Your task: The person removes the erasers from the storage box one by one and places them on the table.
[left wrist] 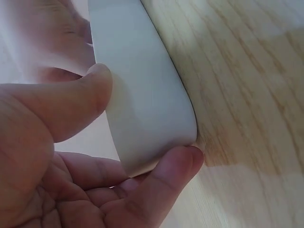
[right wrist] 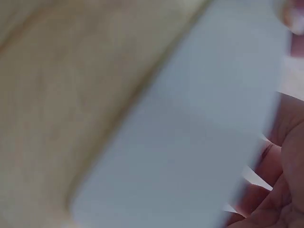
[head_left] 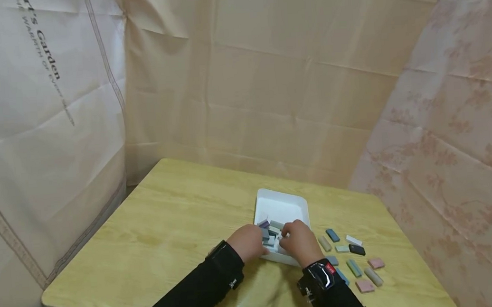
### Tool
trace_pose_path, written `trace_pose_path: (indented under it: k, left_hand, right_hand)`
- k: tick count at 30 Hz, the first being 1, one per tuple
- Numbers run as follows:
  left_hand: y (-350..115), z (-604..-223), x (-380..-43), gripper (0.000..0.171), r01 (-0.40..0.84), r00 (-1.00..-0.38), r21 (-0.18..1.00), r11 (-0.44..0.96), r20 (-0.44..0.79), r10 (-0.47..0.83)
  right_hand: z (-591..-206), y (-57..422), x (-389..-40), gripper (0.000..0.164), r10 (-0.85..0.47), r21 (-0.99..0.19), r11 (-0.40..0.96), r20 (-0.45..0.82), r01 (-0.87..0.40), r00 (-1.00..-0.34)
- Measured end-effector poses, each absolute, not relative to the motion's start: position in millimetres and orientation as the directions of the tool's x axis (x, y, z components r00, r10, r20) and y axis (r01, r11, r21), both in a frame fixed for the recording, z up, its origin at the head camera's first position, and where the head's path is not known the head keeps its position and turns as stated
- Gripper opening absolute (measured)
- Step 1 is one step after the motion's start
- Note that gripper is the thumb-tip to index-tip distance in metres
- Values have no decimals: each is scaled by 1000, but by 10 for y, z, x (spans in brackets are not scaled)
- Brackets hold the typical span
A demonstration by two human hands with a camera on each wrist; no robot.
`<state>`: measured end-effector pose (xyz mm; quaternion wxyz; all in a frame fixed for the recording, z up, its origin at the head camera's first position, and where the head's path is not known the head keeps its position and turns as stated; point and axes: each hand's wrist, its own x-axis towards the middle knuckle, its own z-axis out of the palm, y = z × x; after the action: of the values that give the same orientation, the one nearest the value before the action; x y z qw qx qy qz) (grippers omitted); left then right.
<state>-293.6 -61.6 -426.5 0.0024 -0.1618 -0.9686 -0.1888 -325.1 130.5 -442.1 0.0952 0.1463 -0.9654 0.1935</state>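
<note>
Black sleeves (head_left: 187,300) lie nearest my view; my left hand (head_left: 248,243) grips a corner of the white tray (head_left: 280,206), which sits between and just beyond both hands on the tabletop (head_left: 169,220). My right hand (head_left: 301,243) dips in among small blocks (head_left: 271,241), and I cannot tell whether it grasps one. Loose blocks (head_left: 354,268) lie to its right.

the right hand (head_left: 300,241) partly hides small blocks (head_left: 270,240) inside the white tray (head_left: 281,207); whether it grips one cannot be told. the right wrist view blurs the tray's wall. lettering (head_left: 47,54) on the left curtain (head_left: 80,55) runs off the top.
</note>
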Motion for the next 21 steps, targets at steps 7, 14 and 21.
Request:
trace_pose_path:
  k: [7, 14, 21]
  left_hand:
    - [-665, -4259, -2965, 36, 307, -950, 386, 870, 75, 302]
    - [-757, -4209, -2969, 37, 295, -951, 394, 870, 37, 306]
    - [-811, -4199, -2929, 39, 281, -956, 392, 876, 39, 289]
  right_hand:
    - [-4037, 2064, -3306, 3, -216, -270, 921, 246, -281, -945]
    - [-4150, 3233, -3594, 17, -151, -234, 954, 165, -188, -975]
    - [-4425, 3675, -3818, 29, -153, -212, 962, 96, -171, -984]
